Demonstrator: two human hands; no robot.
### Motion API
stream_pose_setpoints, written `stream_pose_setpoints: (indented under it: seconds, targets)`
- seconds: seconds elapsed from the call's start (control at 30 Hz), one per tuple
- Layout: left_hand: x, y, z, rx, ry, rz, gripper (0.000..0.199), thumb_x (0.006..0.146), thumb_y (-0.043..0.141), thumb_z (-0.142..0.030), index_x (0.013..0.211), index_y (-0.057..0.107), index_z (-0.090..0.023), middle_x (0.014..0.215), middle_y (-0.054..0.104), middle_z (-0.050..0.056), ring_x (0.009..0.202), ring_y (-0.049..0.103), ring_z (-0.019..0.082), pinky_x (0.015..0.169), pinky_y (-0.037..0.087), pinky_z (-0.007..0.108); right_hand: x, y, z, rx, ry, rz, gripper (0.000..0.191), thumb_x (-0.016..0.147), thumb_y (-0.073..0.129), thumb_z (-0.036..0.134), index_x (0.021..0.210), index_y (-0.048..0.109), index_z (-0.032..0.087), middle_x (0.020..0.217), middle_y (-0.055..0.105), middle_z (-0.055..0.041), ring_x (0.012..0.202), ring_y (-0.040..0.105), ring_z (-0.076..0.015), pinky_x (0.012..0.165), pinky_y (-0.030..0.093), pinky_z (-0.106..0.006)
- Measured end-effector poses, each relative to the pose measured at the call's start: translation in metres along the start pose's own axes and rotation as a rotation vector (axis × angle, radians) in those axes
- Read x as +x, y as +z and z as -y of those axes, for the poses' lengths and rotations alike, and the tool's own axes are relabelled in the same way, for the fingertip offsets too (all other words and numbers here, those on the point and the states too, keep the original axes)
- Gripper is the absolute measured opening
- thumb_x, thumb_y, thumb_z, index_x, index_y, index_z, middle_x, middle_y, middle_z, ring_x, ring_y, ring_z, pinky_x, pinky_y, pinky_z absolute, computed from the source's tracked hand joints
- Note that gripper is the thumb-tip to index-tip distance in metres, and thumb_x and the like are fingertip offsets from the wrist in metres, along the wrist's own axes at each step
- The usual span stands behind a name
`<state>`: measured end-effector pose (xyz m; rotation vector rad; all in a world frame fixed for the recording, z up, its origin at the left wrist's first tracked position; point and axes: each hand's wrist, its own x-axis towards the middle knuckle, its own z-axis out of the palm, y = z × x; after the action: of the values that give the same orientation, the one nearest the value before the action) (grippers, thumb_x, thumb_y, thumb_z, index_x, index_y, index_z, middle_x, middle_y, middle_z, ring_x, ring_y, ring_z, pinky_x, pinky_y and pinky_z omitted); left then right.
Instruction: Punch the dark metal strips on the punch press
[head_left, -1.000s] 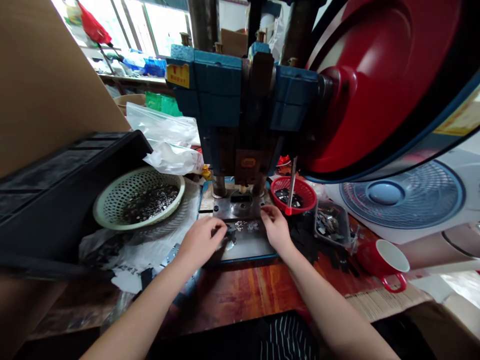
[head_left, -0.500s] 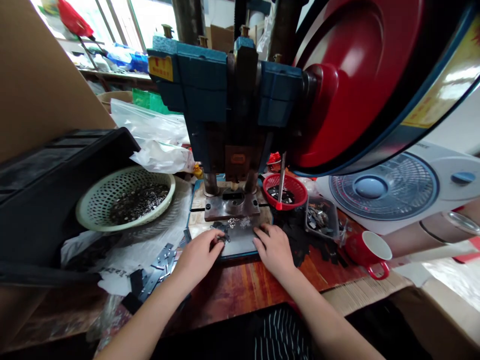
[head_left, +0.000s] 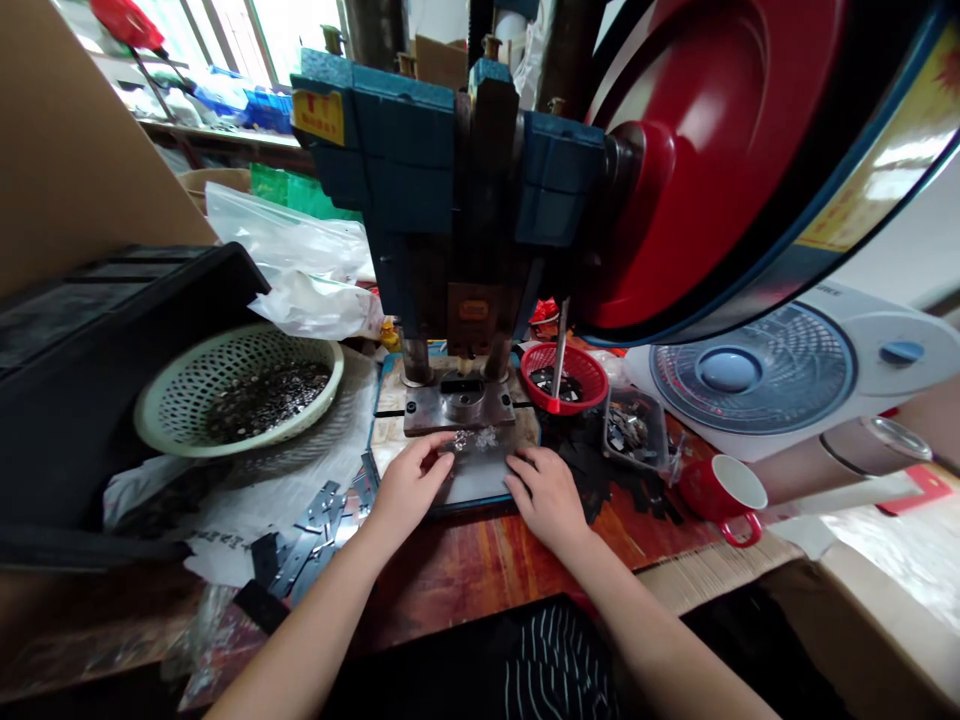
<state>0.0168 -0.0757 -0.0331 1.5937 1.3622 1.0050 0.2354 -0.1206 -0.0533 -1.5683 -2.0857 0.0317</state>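
My left hand (head_left: 409,487) is at the left side of a smooth grey metal plate (head_left: 480,478) at the front of a bench press. Its index finger reaches to small shiny metal bits (head_left: 476,438), with the thumb apart from it and nothing visible between them. On the plate's right edge rests my right hand (head_left: 549,492), fingers stretched out and holding nothing. Just behind the bits sits the steel die block (head_left: 459,408), below the press head (head_left: 472,310). The undersides of both hands are hidden.
Flat metal pieces (head_left: 311,535) lie on the left. A pale green basket (head_left: 161,425) holds small dark bits. To the right are a red basket (head_left: 596,372), a clear tub (head_left: 637,440) of metal pieces, a red mug (head_left: 709,488) and a fan (head_left: 750,375). A red wheel (head_left: 705,150) looms above.
My left hand has moved slightly forward to the shiny bits. Dark pieces formerly beside its fingers no longer show on the plate. My right hand stays in place; the view has shifted slightly.
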Motion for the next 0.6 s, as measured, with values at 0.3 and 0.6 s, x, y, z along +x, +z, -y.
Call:
stream_pose_setpoints:
  seconds: [0.3,0.6]
  targets:
    - [-0.002,-0.003,0.008,-0.155,-0.057,-0.044,0.028,0.074,0.060,-0.039,0.094,0.063,-0.019,0.079,0.065,0.001,0.072,0.059,0.015,0.067,0.047,0.027,-0.010,0.005,0.011,0.095,-0.186,0.010,0.020,0.090,0.047,0.021,0.096,0.065,0.027,0.092,0.066,-0.0029,0.092,0.054,-0.0194,0.102,0.032,-0.045]
    - [-0.003,-0.009,0.003,-0.146,-0.081,-0.046,0.034,0.074,0.059,-0.042,0.100,0.064,-0.019,0.085,0.068,0.003,0.076,0.061,0.018,0.071,0.048,0.030,0.106,0.003,0.027,0.162,0.043,-0.196,0.014,0.086,0.054,0.025,0.082,0.067,0.022,0.083,0.064,-0.0038,0.084,0.053,-0.0198,0.080,0.040,-0.033]
